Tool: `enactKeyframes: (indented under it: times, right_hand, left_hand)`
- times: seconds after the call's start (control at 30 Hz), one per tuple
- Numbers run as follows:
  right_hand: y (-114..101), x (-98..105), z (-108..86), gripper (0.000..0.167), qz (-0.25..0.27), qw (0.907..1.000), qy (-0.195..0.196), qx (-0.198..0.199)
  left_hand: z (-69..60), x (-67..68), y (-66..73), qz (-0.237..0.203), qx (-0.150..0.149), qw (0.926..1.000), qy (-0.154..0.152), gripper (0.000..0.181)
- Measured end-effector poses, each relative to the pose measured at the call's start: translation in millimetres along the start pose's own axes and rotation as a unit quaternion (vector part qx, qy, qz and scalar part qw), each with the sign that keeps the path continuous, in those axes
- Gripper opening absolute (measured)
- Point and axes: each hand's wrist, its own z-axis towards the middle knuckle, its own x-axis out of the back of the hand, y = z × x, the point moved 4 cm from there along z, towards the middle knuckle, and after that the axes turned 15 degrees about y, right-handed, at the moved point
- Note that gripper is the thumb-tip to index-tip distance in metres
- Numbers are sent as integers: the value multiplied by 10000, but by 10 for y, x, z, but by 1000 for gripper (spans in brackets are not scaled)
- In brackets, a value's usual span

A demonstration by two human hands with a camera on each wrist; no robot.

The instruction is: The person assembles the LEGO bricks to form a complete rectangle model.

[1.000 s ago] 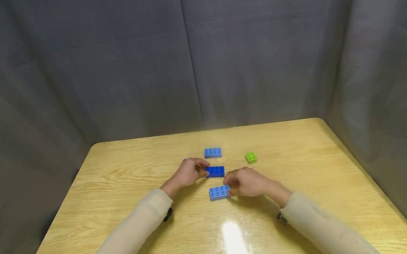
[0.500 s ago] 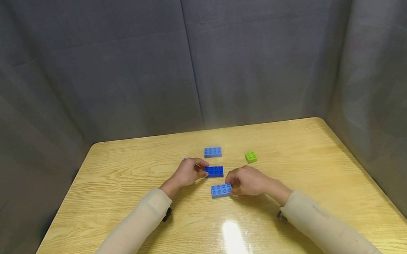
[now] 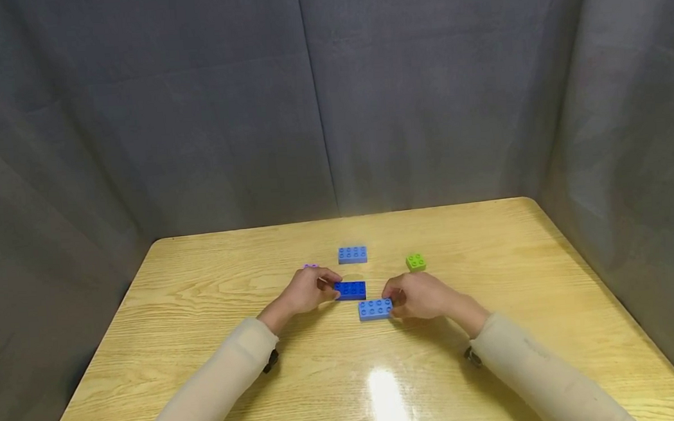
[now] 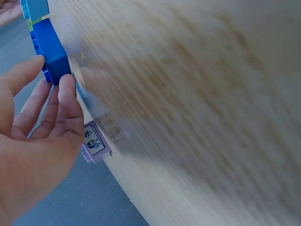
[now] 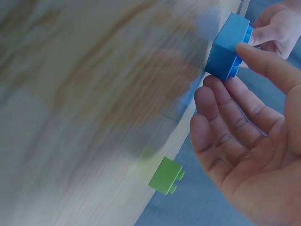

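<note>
My two bricks are in the middle of the table (image 3: 201,270). The dark brick (image 3: 351,291) is a bit to the left and farther from me. The pale brick (image 3: 374,309) is a bit to the right and nearer me. They are very close at their corners, but I can't tell if they touch. Both have their bumps up. I can't tell if they sit flat or are lifted a little.

My left hand (image 3: 309,289) pinches the left end of the dark brick. My right hand (image 3: 420,295) pinches the right end of the pale brick.

So I think I have done a small part: each hand has got a brick. The two are not put together, and neither sits on top of the other, so that looks left to do, if they are meant to join.

Past them, three more bricks lie loose with no hand on them. The back brick (image 3: 352,254) is behind the dark one. The green brick (image 3: 416,262) is behind my right hand. The purple brick (image 4: 95,142) is behind my left hand and has a picture on its side. Gray cloth (image 3: 221,114) hangs behind it all.
</note>
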Motion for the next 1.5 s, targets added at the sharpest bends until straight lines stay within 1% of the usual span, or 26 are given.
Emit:
enactKeyframes:
  times: [0.23,0.47,0.63,0.83,0.9,1.3,1.5]
  right_hand:
    - [68,40,-6,30,46,9999,51,-136]
    - [130,54,9,30,24,9997,56,-216]
    - [176,67,23,28,-35,9995,104,-296]
    - [214,106,43,27,-3,9990,134,-431]
    - [211,121,52,27,25,9990,141,-421]
    - [214,128,83,28,72,9969,120,-780]
    - [210,137,90,27,129,9966,146,-804]
  left_hand:
    - [-51,16,-21,-75,22,10000,-45,26]
    - [-85,16,-39,-79,162,9998,-20,26]
    - [-101,21,-44,-50,58,10000,26,25]
    - [-114,19,-62,-161,138,9998,-2,25]
    - [-117,12,-65,-202,143,9997,-28,25]
    - [-127,-13,-48,-260,123,9996,-68,25]
    - [-124,-6,-37,-253,53,9996,-86,25]
